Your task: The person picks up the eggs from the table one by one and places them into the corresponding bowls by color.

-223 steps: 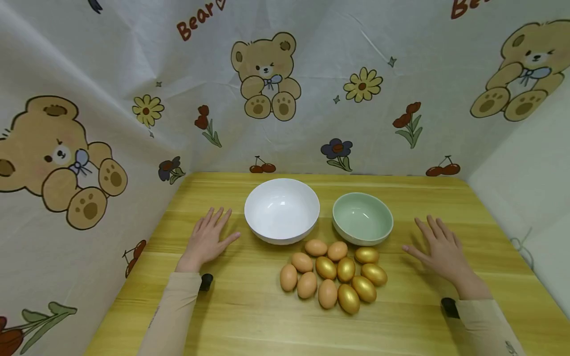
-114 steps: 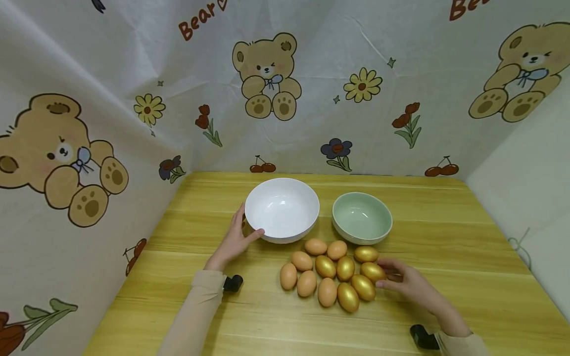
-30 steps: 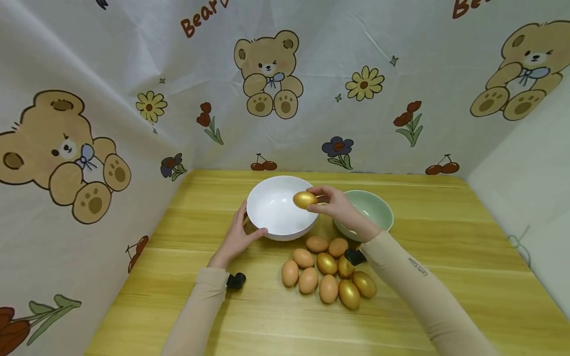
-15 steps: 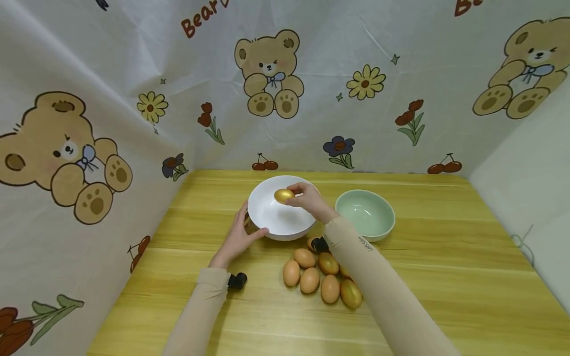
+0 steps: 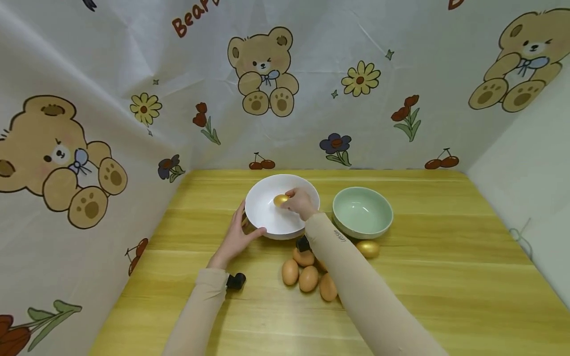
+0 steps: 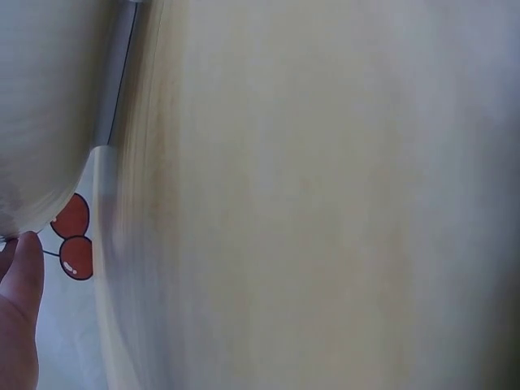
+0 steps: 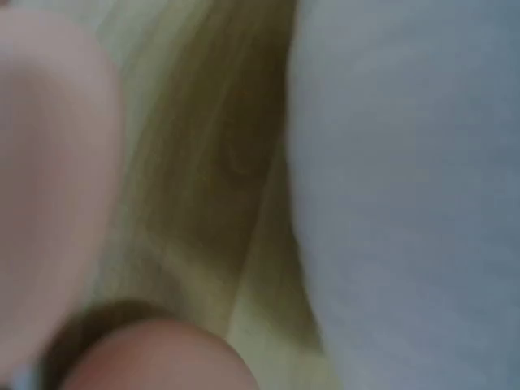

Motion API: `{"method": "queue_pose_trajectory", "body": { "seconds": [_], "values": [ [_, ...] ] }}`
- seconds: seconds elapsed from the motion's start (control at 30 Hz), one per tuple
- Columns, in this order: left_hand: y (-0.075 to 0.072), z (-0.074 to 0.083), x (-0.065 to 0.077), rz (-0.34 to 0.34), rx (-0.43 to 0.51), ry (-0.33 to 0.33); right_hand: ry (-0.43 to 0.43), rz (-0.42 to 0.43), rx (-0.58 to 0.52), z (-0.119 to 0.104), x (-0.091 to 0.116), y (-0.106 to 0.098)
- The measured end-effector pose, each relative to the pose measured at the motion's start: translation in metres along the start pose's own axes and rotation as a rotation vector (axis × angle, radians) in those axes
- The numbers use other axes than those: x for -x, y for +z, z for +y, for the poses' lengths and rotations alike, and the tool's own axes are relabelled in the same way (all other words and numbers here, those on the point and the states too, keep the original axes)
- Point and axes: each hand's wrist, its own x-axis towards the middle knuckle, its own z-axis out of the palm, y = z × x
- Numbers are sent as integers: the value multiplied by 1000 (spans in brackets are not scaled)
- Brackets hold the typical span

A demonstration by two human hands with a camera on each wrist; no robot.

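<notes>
With the fingers of my right hand [image 5: 300, 203], I pinch a golden egg [image 5: 280, 200] low inside the white bowl [image 5: 262, 190]. My left hand [image 5: 233, 241] steadies that bowl, fingers along its left side and thumb [image 5: 257, 232] near the front rim. The left wrist view catches the thumb [image 6: 23, 280] against the bowl's outer wall [image 6: 45, 106]. Several brown eggs [image 5: 308, 279] lie on the table in front of the bowl, and one golden egg [image 5: 367, 248] shows beside my right sleeve. The sleeve hides most other golden eggs.
A green bowl [image 5: 361, 210] stands to the right of the white one on the wooden table [image 5: 445, 277]. Behind hangs a bear-print cloth [image 5: 311, 44]. In the right wrist view, blurred brown eggs [image 7: 162, 357] sit close by the white bowl's wall [image 7: 414, 195].
My right hand took a golden egg from the right of the group, carried it left over the white bowl and lowered it inside. My left hand moved to the bowl earlier and stays there.
</notes>
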Motion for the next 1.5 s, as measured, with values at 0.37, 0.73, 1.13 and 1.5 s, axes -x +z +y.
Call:
{"method": "queue_pose_trajectory", "body": {
  "seconds": [0.37, 0.73, 1.13, 1.5],
  "values": [
    [0, 8, 3, -4, 10, -8, 8, 59, 169, 2, 5, 6],
    [6, -18, -5, 28, -12, 2, 36, 78, 310, -2, 6, 4],
    [0, 7, 2, -17, 39, 6, -68, 3, 201, -8, 6, 0],
    [0, 0, 0, -15, 42, -11, -196, -108, -24, -32, 30, -17]
  ]
}}
